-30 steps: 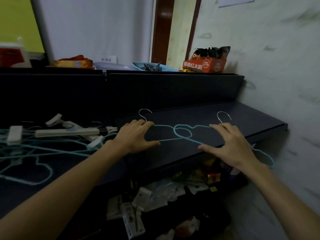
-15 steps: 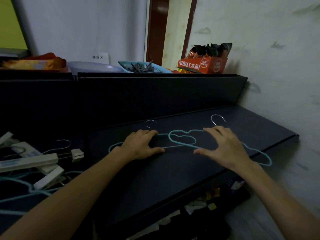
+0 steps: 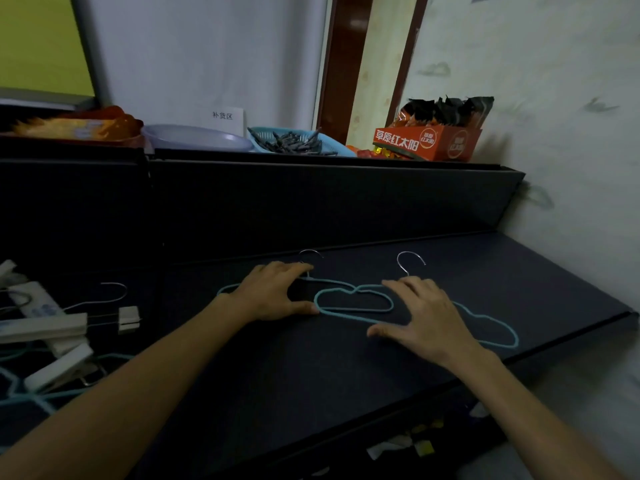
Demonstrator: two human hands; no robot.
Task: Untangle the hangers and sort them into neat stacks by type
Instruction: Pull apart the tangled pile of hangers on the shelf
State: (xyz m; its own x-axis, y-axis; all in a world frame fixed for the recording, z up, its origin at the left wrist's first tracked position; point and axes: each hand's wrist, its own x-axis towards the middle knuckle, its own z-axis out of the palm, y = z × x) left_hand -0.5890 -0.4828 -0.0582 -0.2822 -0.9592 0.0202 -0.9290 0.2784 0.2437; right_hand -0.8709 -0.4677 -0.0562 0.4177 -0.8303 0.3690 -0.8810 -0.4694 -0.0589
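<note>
At mid-frame, two teal hangers point(image 3: 356, 301) lay overlapping on the dark shelf point(image 3: 311, 368). The left hand point(image 3: 273, 294) and right hand point(image 3: 427, 320) pressed flat on them, fingers straight and slightly apart. White clip hangers point(image 3: 52, 327) sat at the left edge.

- dark shelf point(image 3: 311, 368) spans frame centre
- two teal hangers point(image 3: 353, 303) lie flat mid-frame, overlapping
- white clip hangers point(image 3: 52, 327) piled at left edge
</note>
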